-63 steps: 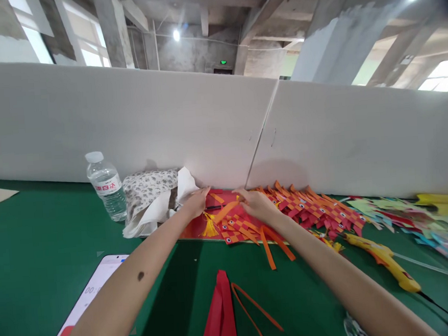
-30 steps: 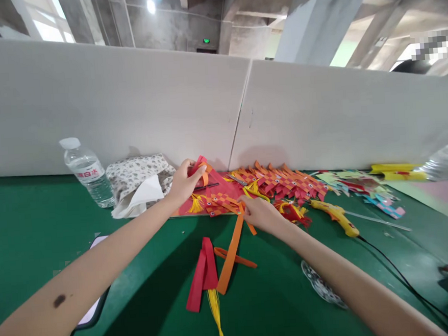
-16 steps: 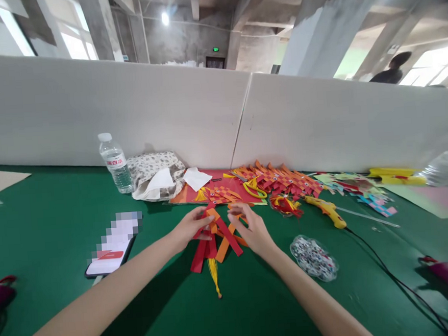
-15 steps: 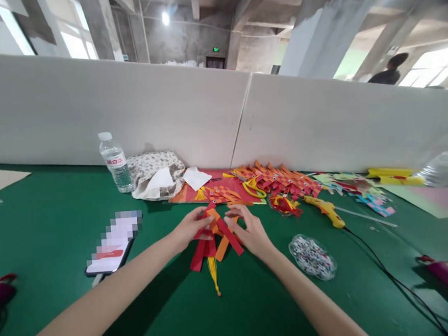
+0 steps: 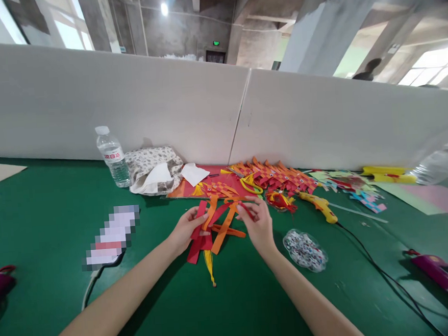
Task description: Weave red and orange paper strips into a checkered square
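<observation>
The likeliest slip here is the fold springing loose: the red strip [image 5: 201, 208] and the orange strip [image 5: 212, 206] lapped over it look springy, and only finger pressure seems to hold them. If the left thumb eased off, the layers could slide apart or cross askew. A hard pull from the other side might crease the strip or drag it out of the fold. The orange strips [image 5: 222, 238] lying crossed on the desk [image 5: 241, 300], just under the hands, could get caught up in the work, as could the yellow tassel [image 5: 209, 265] below — the space is crowded.

All this sits in mid-desk, nearer the far edge along the white partition [image 5: 158, 103] than the bottom of the view; the near edge is out of sight. The left hand [image 5: 187, 228] comes in low, thumb on top and fingers beneath, closed around the red and orange strips. The right hand [image 5: 260, 224] is half curled, palm turned inward, thumb and fingertips pinching a narrow red end [image 5: 247, 211]; whether that joins the piece opposite I cannot tell. Both forearms reach in from the bottom — wrists fairly straight.
</observation>
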A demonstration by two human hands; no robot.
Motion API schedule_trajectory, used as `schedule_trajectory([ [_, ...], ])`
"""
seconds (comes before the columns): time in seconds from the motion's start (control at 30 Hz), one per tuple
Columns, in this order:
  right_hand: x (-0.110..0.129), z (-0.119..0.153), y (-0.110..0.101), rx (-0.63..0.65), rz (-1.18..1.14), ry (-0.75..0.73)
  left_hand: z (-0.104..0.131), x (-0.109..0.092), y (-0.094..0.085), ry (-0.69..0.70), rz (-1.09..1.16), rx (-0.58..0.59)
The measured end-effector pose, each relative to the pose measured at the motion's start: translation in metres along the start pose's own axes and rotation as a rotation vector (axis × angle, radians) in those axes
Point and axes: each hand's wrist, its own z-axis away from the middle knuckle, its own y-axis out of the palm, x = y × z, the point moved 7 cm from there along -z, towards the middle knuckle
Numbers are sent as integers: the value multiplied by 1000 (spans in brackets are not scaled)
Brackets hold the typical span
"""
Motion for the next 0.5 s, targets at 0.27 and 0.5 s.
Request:
schedule_trajectory([
  [0.27,-22,-19,-38,-214,4,-3,-1,1,-2,16,43,-28],
  [0.5,-38,-18,-21,-160,29,74,-4,4,-5,0,81,-22],
])
